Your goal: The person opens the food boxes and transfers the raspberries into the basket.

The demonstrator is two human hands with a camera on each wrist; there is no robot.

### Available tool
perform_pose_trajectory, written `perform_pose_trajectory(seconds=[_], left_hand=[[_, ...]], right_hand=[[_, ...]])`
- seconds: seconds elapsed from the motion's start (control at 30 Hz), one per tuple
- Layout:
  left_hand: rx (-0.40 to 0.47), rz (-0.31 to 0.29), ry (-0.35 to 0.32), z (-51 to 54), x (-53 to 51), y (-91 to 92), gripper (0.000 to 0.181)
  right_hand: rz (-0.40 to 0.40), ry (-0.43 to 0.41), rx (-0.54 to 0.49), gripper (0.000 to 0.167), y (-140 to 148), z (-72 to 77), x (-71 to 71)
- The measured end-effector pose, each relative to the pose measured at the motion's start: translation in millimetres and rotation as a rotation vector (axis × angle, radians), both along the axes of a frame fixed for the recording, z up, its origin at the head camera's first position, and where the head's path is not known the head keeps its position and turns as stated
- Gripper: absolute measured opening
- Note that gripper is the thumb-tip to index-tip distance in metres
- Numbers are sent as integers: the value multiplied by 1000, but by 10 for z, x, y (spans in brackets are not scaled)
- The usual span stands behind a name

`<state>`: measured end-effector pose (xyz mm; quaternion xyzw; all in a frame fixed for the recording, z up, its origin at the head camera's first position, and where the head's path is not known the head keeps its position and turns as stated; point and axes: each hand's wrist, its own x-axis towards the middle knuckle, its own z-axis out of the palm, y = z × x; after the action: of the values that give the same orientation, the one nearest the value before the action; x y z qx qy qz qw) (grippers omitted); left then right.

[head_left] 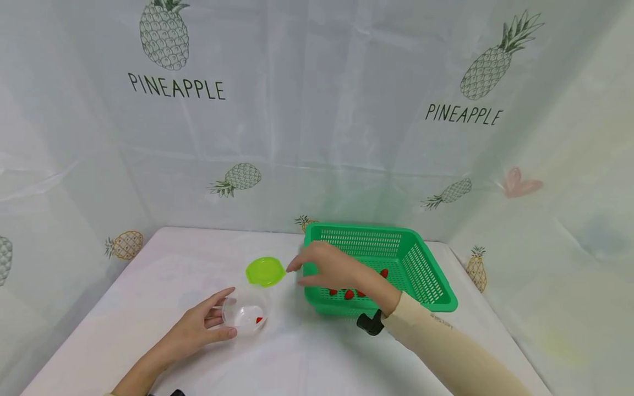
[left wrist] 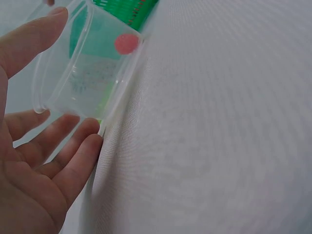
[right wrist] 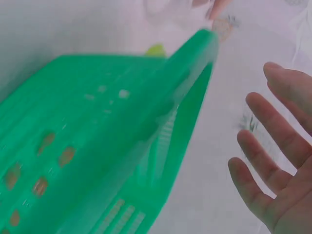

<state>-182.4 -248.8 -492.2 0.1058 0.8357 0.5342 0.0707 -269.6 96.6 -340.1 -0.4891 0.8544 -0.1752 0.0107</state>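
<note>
My left hand (head_left: 198, 322) curves around the side of a clear plastic cup (left wrist: 92, 73) standing on the table, thumb on the near side and fingers on the far side. One small red strawberry-like piece (head_left: 259, 320) lies at the bottom of the cup. Over the left rim of a green slotted basket (head_left: 436, 275) hovers my right hand (head_left: 329, 264), its fingers spread and nothing in them. Several red strawberries (head_left: 349, 295) are on the basket floor, partly hidden by the right forearm. Through the slots in the right wrist view they appear only as blurred patches.
A bright green lid (head_left: 266, 271) lies behind the cup, left of the basket. The white-covered table (head_left: 198, 258) meets pineapple-printed sheeting (head_left: 337, 121) at the back and sides. A dark wrist camera (head_left: 370, 323) sits on the right wrist, close to the basket's front wall.
</note>
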Motion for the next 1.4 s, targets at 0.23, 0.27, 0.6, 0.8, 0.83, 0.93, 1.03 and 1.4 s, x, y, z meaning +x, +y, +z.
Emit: perform_pose_trajectory(seconds=[0.23, 0.27, 0.6, 0.8, 0.83, 0.93, 1.03, 1.4], left_hand=[[14, 9, -15, 1, 11, -18, 95], [20, 7, -19, -1, 11, -19, 95], [36, -10, -16, -19, 9, -21, 95], [14, -2, -6, -10, 6, -23, 95], [13, -1, -6, -10, 4, -23, 95], [20, -1, -7, -12, 1, -21, 95], [24, 3, -12, -4, 1, -14, 96], [30, -4, -16, 2, 2, 2, 95]], right_hand=[[91, -89, 47, 32, -486, -146, -17], [89, -96, 66, 32, -542, -184, -24], [55, -190, 144, 29, -879, -468, -58], [47, -215, 210, 25, -999, -555, -74], [46, -213, 222, 25, -1015, -566, -78], [48, -218, 249, 22, -1052, -592, -81], [39, -219, 279, 20, -1081, -605, -72], [-44, -243, 375, 19, -1181, -629, -38]])
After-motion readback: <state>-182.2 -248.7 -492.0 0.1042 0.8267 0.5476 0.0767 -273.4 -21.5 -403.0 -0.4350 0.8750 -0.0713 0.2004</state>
